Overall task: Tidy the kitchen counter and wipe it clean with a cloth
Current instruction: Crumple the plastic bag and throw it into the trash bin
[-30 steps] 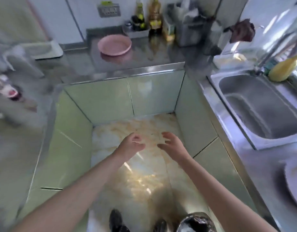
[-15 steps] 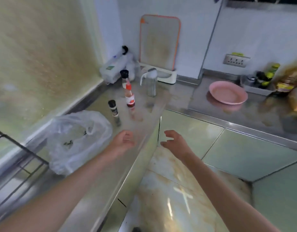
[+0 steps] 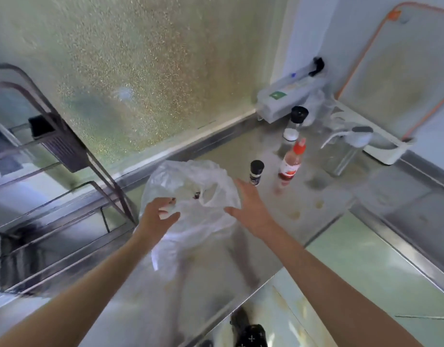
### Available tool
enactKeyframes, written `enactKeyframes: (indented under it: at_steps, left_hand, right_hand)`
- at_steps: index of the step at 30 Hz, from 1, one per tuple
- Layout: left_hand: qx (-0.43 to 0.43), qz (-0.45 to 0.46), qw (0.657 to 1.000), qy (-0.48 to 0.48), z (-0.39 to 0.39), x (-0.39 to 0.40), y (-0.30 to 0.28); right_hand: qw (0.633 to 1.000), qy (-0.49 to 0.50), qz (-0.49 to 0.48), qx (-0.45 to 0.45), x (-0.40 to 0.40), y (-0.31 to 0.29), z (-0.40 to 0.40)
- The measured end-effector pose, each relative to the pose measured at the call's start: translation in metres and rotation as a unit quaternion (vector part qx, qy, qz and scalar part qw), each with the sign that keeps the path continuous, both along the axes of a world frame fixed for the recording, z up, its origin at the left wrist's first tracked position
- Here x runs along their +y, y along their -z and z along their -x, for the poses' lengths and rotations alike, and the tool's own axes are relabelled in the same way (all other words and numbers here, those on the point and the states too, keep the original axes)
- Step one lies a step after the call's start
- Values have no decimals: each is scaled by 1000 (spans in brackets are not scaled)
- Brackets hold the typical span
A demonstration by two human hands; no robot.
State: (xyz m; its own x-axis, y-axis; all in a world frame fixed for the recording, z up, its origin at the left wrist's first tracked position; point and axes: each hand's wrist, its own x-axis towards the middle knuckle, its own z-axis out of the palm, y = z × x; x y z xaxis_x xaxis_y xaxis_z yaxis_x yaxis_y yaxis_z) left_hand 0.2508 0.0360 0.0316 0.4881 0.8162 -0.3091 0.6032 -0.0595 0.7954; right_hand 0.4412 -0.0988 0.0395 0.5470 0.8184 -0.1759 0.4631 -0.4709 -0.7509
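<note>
Toward the counter's (image 3: pixel 303 196) back corner stand a small dark jar (image 3: pixel 256 172), a red-capped bottle (image 3: pixel 291 161) and a glass jug (image 3: pixel 341 151); a wire rack (image 3: pixel 65 196) flanks the left. The plastic bag (image 3: pixel 190 196) lies mid-counter, near the front edge. The left hand (image 3: pixel 158 216) curls onto its rim; whether it grips is unclear. The right hand (image 3: pixel 251 209) is spread, touching its right side.

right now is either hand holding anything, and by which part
The left hand touches the near left edge of the plastic bag, but a closed hold cannot be told. The right hand is spread open beside the bag, holding nothing.
</note>
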Motion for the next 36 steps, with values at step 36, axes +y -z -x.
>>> enactKeyframes:
  at_steps: [36]
  left_hand:
    - [-122,179,975,-52,-53,8,0]
  right_hand:
    - [972,-177,-44,147,9,-12,10]
